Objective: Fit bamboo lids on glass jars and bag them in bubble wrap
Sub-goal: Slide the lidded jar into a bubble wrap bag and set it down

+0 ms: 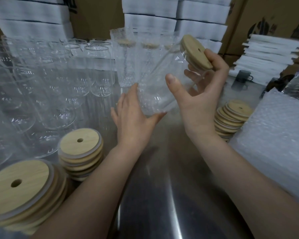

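A clear glass jar [164, 80] with a round bamboo lid [195, 50] on its mouth is tilted above the metal table, lid end up and to the right. My right hand [195, 94] grips the jar near the lid, fingers behind the glass and thumb in front. A bubble wrap bag [150, 100] covers the jar's lower part, and my left hand [135, 116] holds that bag at the jar's base. Three stacks of bamboo lids lie on the table: front left [19, 188], left of centre [80, 152], and right [231, 116].
Many bare glass jars [47, 87] crowd the left half of the steel table [155, 195]. Bagged, lidded jars [126, 59] stand at the back centre. A pile of bubble wrap bags [280, 140] lies at right. Foam sheets [267, 57] and cardboard boxes stand behind.
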A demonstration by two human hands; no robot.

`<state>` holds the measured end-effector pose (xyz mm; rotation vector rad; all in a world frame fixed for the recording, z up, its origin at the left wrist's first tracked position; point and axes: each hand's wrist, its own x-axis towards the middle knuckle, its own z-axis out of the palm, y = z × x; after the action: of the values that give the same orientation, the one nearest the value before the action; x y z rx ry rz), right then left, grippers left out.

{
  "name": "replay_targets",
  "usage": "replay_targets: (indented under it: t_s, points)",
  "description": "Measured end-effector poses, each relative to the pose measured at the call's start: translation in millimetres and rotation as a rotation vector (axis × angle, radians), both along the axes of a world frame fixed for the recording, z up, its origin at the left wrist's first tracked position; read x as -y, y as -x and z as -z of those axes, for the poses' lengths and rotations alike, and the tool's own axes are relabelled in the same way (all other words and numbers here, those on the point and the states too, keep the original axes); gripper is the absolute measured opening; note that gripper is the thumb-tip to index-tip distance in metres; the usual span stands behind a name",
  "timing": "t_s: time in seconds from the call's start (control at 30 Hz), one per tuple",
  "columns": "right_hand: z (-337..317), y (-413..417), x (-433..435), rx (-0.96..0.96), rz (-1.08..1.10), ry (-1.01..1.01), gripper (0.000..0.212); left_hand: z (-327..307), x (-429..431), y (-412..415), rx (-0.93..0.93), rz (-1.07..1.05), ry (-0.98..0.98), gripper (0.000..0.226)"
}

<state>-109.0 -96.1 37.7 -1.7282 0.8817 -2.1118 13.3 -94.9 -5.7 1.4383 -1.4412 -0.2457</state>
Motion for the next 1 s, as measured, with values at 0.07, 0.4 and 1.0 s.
replay_targets:
  t_s: [0.07, 0.4, 1.0]
  points:
    - [0.7, -1.8, -1.2, 0.003, -0.007, 0.005, 0.07, -0.4, -3.3, 1.3, -0.033, -0.004, 0.04, 0.097]
    - [6.3, -5.7, -1.0, -0.056, -0.065, -0.038, 0.071, -8.1, -13.1, 8.4, -0.135, 0.07, 0.212, 0.087]
    - [-3.2, 5.8, 0.7, -0.028, 0.007, -0.003, 0.073, -2.3, -1.2, -5.9, 0.131, -0.003, -0.203, 0.13]
